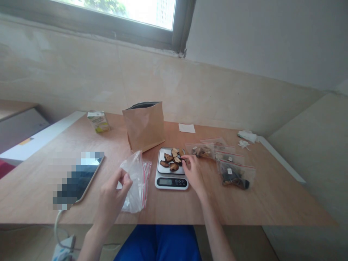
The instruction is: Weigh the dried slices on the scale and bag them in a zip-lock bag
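Note:
At the right edge of a small white kitchen scale (171, 183), my right hand (193, 172) reaches in with curved fingers. Its thumb and fingertips close around a dark slice at the side of the pile. Several brown dried mushroom slices (174, 166) lie on the scale's metal plate. Left of the scale, my left hand (115, 186) is closed in a pinch at a clear zip bag (136, 181). The bag stands partly raised, and its red seal line shows. More flat zip bags (147, 181) lie beneath it.
Behind the scale stands an open brown paper pouch (145, 127). Several filled zip bags (235, 175) lie to the right. A phone or tablet (81, 177) with a cable rests at left, a small carton (98, 121) behind it. White paper (187, 128) and crumpled tissue (248, 136) lie near the wall.

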Available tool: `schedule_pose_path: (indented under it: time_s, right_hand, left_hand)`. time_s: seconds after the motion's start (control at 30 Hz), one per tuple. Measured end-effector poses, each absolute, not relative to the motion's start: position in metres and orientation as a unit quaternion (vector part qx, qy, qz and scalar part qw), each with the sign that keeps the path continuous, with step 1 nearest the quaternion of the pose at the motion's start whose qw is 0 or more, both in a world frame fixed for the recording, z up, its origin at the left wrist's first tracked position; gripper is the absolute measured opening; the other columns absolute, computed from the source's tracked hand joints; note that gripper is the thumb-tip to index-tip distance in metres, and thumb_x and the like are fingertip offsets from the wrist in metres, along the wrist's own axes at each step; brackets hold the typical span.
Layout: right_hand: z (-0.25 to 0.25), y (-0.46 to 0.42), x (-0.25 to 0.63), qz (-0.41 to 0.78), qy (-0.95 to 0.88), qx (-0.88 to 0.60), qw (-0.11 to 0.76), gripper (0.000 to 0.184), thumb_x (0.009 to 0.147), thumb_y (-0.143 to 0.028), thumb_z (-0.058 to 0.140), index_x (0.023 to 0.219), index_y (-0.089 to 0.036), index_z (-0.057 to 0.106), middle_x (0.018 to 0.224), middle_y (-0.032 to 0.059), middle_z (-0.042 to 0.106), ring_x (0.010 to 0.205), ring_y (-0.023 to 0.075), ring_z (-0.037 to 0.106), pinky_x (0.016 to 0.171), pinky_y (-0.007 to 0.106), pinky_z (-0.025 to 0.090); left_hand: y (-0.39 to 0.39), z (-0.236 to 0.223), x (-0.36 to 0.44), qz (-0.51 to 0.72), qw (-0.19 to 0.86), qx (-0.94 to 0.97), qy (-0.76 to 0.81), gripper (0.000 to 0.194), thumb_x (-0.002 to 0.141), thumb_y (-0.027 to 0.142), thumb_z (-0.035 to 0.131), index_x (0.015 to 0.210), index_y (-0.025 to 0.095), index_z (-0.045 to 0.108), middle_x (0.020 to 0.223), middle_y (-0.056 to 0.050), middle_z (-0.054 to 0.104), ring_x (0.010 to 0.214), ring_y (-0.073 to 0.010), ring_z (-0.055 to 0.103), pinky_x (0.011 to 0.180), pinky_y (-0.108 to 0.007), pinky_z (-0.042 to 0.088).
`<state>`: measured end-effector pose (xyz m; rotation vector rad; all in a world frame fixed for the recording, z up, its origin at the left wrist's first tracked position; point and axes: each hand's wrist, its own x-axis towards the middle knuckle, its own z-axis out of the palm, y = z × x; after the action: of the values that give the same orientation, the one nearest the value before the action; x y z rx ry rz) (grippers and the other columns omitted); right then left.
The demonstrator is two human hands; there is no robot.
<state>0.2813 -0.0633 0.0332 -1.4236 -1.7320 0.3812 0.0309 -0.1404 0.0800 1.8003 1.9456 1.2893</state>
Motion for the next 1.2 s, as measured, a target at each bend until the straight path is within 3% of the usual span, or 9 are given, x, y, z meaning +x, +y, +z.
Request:
schedule_pose_path:
  time_s: [0.27,0.43,0.63,0.83,1.0,1.2]
  right_hand:
    - [0.032,-0.064,0.284,0.120,-0.730,-0.579,0.342,0.021,0.086,-0.029,0.051,0.101,-0.018,0.062,0.096,0.0089,0.051,0.096,0.0231,0.053,0.089,0.040,0.044]
    - [0.027,-0.067,0.289,0.123,-0.728,-0.588,0.331,0.024,0.084,-0.024,0.053,0.106,-0.019,0.061,0.098,0.0091,0.050,0.095,0.0228,0.055,0.089,0.040,0.045]
    - [0.026,-0.077,0.291,0.147,-0.717,-0.575,0.365,0.020,0.083,-0.023,0.051,0.099,-0.018,0.063,0.097,0.0095,0.057,0.095,0.0227,0.058,0.085,0.037,0.047]
    - [0.016,-0.083,0.312,0.143,-0.646,-0.620,0.421,0.028,0.086,-0.032,0.045,0.095,-0.015,0.065,0.088,0.0097,0.065,0.072,0.0187,0.060,0.068,0.032,0.049]
    - [-0.006,-0.081,0.337,0.027,-0.659,-0.651,0.376,0.034,0.085,-0.026,0.039,0.100,-0.014,0.067,0.098,0.0163,0.062,0.091,0.0264,0.058,0.083,0.045,0.046]
    - [0.001,-0.098,0.326,0.033,-0.701,-0.626,0.341,0.035,0.086,-0.023,0.040,0.114,-0.019,0.060,0.113,0.0145,0.056,0.109,0.0276,0.050,0.092,0.050,0.041]
  left_hand:
    - [-0.140,0.069,0.030,0.426,0.100,0.610,0.661,0.025,0.081,0.033,0.040,0.059,0.021,0.038,0.052,0.007,0.039,0.044,-0.0075,0.038,0.047,-0.018,0.033]
    - [-0.138,0.079,0.027,0.420,0.071,0.620,0.659,0.024,0.080,0.032,0.040,0.060,0.021,0.039,0.051,0.007,0.039,0.043,-0.0081,0.036,0.048,-0.019,0.033]
    - [-0.136,0.086,0.028,0.417,0.061,0.629,0.653,0.024,0.081,0.031,0.040,0.059,0.021,0.037,0.052,0.006,0.039,0.045,-0.0081,0.037,0.049,-0.020,0.033]
    - [-0.138,0.081,0.028,0.421,0.076,0.624,0.654,0.024,0.081,0.031,0.040,0.060,0.021,0.038,0.052,0.006,0.039,0.044,-0.0077,0.036,0.047,-0.019,0.033]
    - [-0.138,0.084,0.028,0.422,0.077,0.624,0.654,0.024,0.081,0.032,0.040,0.060,0.021,0.038,0.052,0.006,0.039,0.044,-0.0073,0.035,0.047,-0.018,0.032]
    - [-0.137,0.087,0.030,0.424,0.089,0.623,0.651,0.025,0.081,0.032,0.040,0.059,0.021,0.037,0.051,0.006,0.037,0.044,-0.0075,0.034,0.045,-0.018,0.031]
